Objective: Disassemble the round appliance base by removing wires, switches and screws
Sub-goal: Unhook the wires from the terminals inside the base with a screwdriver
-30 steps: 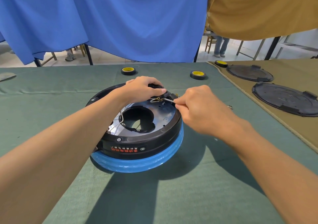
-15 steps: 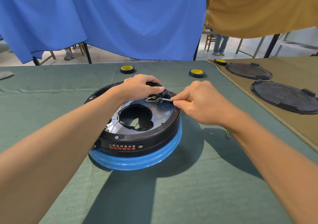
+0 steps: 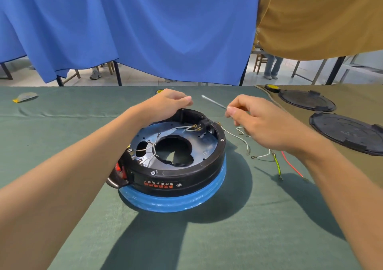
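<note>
The round appliance base [image 3: 180, 178], a black ring on a blue rim, sits upside down on the green cloth. Thin white wires [image 3: 187, 128] run across its shiny inner plate to a black switch [image 3: 204, 123] at the far edge. My left hand [image 3: 165, 102] rests on the far left rim with loosely bent fingers and holds nothing. Right of the base, my right hand [image 3: 261, 124] pinches a screwdriver [image 3: 213, 101] whose metal shaft points up and left, clear of the base. Loose wires [image 3: 240, 138] lie on the cloth under that hand.
A green-yellow wire [image 3: 277, 165] and a red wire [image 3: 292, 165] lie to the right. Two black round covers [image 3: 306, 100] [image 3: 348, 134] sit on the brown cloth with a yellow tape roll [image 3: 272, 88]. A grey scrap [image 3: 24, 96] lies far left. Blue curtain hangs behind.
My right hand has pulled the screwdriver off the switch terminal and lifted it to the right. My left hand has moved off the switch to the far rim.
</note>
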Demonstrator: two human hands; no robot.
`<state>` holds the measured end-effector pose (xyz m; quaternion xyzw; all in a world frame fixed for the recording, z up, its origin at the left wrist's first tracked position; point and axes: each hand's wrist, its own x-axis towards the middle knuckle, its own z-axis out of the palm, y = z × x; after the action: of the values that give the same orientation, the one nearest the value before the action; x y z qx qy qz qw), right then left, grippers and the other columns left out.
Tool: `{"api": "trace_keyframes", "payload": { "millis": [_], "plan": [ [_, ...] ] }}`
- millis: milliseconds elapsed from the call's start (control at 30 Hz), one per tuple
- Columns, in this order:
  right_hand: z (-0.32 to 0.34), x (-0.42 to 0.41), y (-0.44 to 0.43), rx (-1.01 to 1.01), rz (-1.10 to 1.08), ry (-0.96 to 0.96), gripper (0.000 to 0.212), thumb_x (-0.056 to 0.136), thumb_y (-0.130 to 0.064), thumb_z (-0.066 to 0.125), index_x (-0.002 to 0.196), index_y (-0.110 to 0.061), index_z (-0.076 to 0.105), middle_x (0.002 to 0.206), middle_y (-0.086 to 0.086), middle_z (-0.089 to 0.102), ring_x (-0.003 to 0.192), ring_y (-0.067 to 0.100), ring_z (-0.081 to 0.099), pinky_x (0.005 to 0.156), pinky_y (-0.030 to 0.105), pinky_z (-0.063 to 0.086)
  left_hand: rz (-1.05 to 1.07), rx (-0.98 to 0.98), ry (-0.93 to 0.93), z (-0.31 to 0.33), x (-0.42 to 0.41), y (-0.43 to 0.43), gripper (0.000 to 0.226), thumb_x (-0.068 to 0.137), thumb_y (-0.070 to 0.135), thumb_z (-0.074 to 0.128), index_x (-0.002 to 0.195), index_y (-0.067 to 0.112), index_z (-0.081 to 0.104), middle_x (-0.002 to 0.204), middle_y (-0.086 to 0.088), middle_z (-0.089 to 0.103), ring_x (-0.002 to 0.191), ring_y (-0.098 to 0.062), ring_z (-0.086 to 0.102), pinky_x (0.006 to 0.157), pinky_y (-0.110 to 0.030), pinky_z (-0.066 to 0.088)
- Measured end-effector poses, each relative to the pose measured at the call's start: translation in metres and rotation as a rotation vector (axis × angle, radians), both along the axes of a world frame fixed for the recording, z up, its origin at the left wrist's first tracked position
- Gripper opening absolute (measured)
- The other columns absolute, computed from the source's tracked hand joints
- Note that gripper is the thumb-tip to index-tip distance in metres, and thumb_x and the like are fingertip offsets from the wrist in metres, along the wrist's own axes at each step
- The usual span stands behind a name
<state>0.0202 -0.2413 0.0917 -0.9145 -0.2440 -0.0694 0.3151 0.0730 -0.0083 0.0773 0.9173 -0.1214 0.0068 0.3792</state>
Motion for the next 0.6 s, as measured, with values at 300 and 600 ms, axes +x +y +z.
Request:
{"api": "trace_keyframes", "payload": {
  "millis": [300, 600],
  "plan": [
    [-0.004, 0.019, 0.060, -0.068, 0.060, -0.068, 0.006, 0.094, -0.031, 0.056, 0.092, -0.026, 0.052, 0.086, -0.014, 0.056, 0.077, 0.006, 0.053, 0.059, 0.020, 0.036, 0.257, 0.275, -0.177, -0.022, -0.034, 0.047, 0.028, 0.099, 0.030, 0.046, 0.122, 0.022, 0.061, 0.121, 0.000, 0.063, 0.101, -0.021, 0.056, 0.086, -0.032, 0.043],
    [-0.020, 0.041, 0.089, -0.254, -0.024, 0.004, 0.009, 0.084, -0.014, 0.070, 0.089, -0.021, 0.072, 0.094, 0.004, 0.068, 0.089, 0.021, 0.063, 0.082, 0.043, 0.056, 0.296, 0.285, -0.209, -0.031, -0.033, 0.050, 0.031, 0.099, 0.028, 0.041, 0.127, 0.026, 0.056, 0.122, -0.002, 0.062, 0.102, -0.023, 0.054, 0.088, -0.042, 0.047]
  ]
}}
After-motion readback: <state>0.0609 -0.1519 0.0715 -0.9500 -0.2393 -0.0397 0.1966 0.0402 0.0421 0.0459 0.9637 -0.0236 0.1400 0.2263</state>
